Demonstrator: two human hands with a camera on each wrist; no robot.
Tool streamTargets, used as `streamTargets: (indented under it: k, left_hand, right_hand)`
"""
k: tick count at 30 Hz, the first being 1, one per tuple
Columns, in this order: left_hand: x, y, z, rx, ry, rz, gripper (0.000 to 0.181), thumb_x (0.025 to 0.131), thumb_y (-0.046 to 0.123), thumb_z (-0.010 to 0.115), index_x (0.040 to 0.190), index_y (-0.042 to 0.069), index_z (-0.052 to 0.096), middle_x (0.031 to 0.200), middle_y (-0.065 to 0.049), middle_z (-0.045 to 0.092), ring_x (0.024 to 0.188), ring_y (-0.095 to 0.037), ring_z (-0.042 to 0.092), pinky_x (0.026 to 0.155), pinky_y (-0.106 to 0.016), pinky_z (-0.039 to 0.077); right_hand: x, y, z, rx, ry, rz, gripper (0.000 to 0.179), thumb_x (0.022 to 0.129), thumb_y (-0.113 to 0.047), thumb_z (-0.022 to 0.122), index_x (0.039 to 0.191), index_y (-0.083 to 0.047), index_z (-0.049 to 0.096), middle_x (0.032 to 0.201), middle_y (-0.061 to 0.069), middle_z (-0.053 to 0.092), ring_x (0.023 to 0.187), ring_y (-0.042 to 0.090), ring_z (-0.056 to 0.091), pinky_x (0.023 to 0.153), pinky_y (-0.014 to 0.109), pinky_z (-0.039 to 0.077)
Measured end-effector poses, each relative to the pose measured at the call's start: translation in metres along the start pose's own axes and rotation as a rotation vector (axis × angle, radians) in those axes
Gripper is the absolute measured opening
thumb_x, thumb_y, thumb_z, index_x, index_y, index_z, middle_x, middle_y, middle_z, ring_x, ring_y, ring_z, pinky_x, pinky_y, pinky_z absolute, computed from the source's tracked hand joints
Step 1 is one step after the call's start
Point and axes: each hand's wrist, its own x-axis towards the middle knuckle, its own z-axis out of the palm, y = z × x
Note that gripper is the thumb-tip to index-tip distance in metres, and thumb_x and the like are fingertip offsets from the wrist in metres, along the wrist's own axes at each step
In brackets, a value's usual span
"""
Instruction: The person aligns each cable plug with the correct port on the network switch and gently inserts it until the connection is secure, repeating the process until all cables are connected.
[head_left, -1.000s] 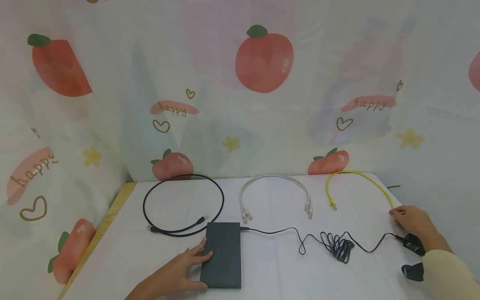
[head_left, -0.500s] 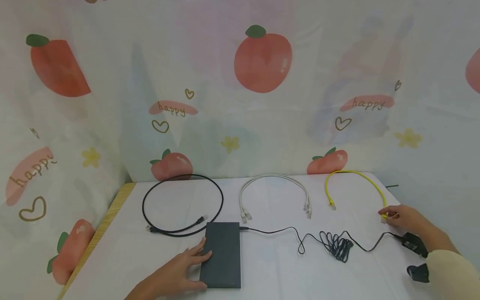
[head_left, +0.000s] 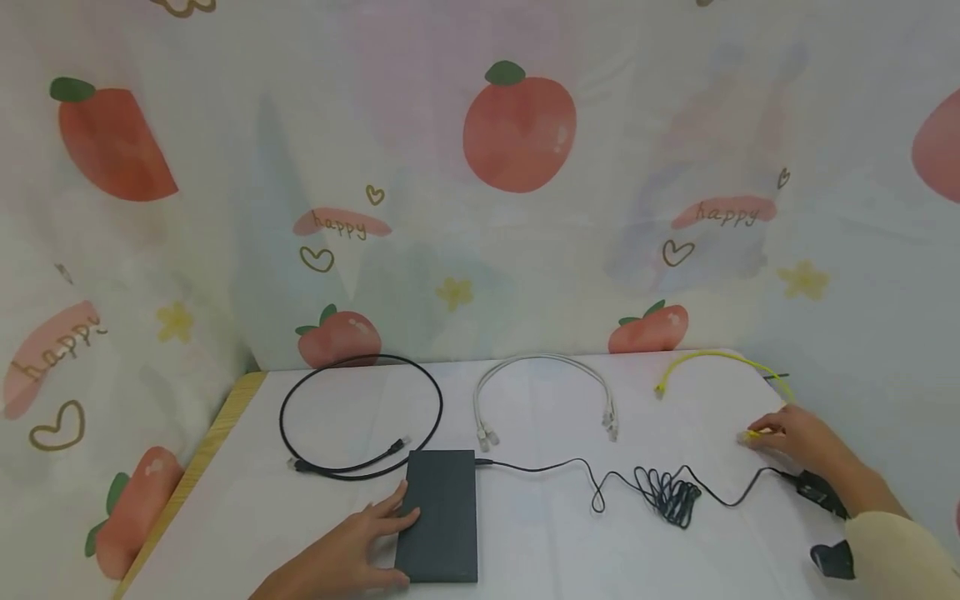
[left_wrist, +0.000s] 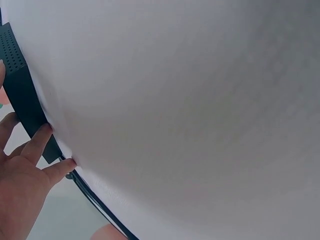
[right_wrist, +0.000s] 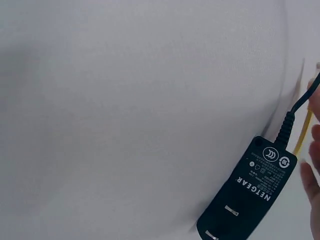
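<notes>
My right hand (head_left: 813, 446) pinches a yellow network cable (head_left: 716, 353) just behind its clear plug (head_left: 746, 436), at the right side of the table. The cable's other plug (head_left: 660, 390) lies farther back, past an arch in the cable. In the right wrist view only a few fingertips (right_wrist: 309, 180) show at the edge, beside the yellow cord. My left hand (head_left: 356, 537) rests with spread fingers against the left side of a flat dark grey box (head_left: 438, 517). Vent holes show on the box's side (left_wrist: 11, 50) in the left wrist view.
A black power cord (head_left: 675, 497) runs from the box to a NETGEAR adapter (right_wrist: 245, 190) by my right wrist. Behind lie a looped black cable (head_left: 441, 400) and grey network cables (head_left: 543, 357). A dark object (head_left: 832, 560) sits by my right sleeve.
My right hand has shifted a little left, bringing the pinched plug along. The yellow cable's free end has slid toward the back. My left hand stays on the box; the head view tilts slightly.
</notes>
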Motion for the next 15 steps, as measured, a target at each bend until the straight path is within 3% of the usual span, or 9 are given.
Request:
streamTargets:
  k: [3,6,10,15]
  left_hand:
    - [0.001,-0.001,-0.001,-0.003,-0.006,0.003,0.076,0.078,0.05,0.072,0.139,0.013,0.047,0.154,-0.014,0.016,0.129,-0.058,0.016,0.096,-0.067,0.027]
    - [0.002,-0.002,-0.001,-0.002,-0.009,0.013,0.075,0.078,0.05,0.072,0.139,0.013,0.048,0.154,-0.015,0.016,0.131,-0.054,0.017,0.097,-0.067,0.026]
    - [0.003,-0.002,0.0,0.005,-0.006,0.01,0.076,0.078,0.051,0.071,0.139,0.013,0.048,0.154,-0.015,0.017,0.13,-0.056,0.017,0.097,-0.066,0.027]
    - [0.002,-0.004,0.002,0.018,0.001,0.008,0.076,0.078,0.051,0.071,0.139,0.012,0.048,0.153,-0.015,0.018,0.126,-0.061,0.018,0.095,-0.065,0.031]
  right_hand:
    - [-0.002,-0.006,0.0,-0.047,0.073,-0.043,0.026,0.079,-0.021,0.074,0.092,0.002,0.07,0.091,0.022,0.06,0.087,0.043,0.053,0.068,0.056,0.045]
    - [-0.004,-0.013,-0.001,-0.045,0.092,-0.066,0.026,0.081,-0.019,0.072,0.095,0.002,0.068,0.097,0.024,0.062,0.093,0.047,0.053,0.074,0.059,0.045]
    - [-0.007,-0.029,-0.007,0.039,0.067,-0.067,0.026,0.086,-0.017,0.069,0.102,0.004,0.066,0.097,0.021,0.064,0.089,0.041,0.057,0.073,0.055,0.049]
    - [-0.012,-0.046,-0.012,0.075,0.093,-0.095,0.027,0.087,-0.016,0.068,0.105,0.004,0.065,0.097,0.018,0.066,0.083,0.032,0.061,0.068,0.047,0.053]
